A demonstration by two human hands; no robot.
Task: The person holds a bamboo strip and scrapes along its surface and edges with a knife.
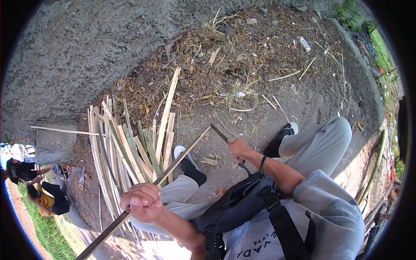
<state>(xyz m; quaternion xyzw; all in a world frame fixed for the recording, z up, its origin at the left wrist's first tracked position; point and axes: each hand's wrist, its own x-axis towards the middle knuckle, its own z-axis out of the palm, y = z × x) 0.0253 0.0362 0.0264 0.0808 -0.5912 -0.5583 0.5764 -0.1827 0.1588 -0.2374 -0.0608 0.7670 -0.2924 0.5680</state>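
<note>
Across the lap runs a long bamboo strip [143, 193], gripped in the left hand [141, 202], fingers wrapped tight round it, its far end near the tip of a knife [220, 133]. The right hand [239, 150] closes its fingers on the knife's handle, blade off the strip. Beside the left leg lies a pile of split slats [125, 151], so much splitting looks done; this strip seems unfinished. Dry trash [242, 56] litters the ground beyond.
</note>
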